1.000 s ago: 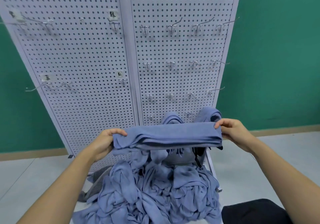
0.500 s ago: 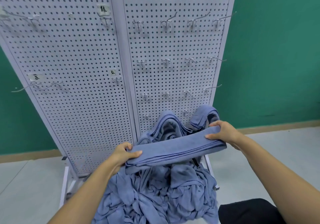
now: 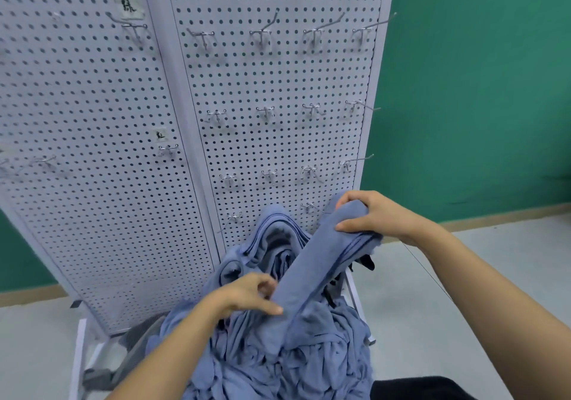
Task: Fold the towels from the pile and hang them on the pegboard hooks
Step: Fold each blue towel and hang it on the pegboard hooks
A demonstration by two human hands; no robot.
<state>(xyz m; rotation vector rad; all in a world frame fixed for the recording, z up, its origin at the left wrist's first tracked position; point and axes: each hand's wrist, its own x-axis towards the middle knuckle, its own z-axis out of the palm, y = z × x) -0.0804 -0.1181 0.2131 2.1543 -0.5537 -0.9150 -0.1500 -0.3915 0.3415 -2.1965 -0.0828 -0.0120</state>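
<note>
Head: towel [image 3: 310, 276] in right hand [image 3: 374, 218]

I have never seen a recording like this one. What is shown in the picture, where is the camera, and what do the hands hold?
There is no machine here: a person works with two bare hands. The camera sits on the person's head and looks forward and down, so both forearms reach in from below. The right hand grips the upper end of a folded blue towel, and the left hand holds its lower end, so the towel slants. Under it lies a pile of crumpled blue towels. Behind stands a white pegboard with metal hooks; the upper ones are bare. The wall is green.
</note>
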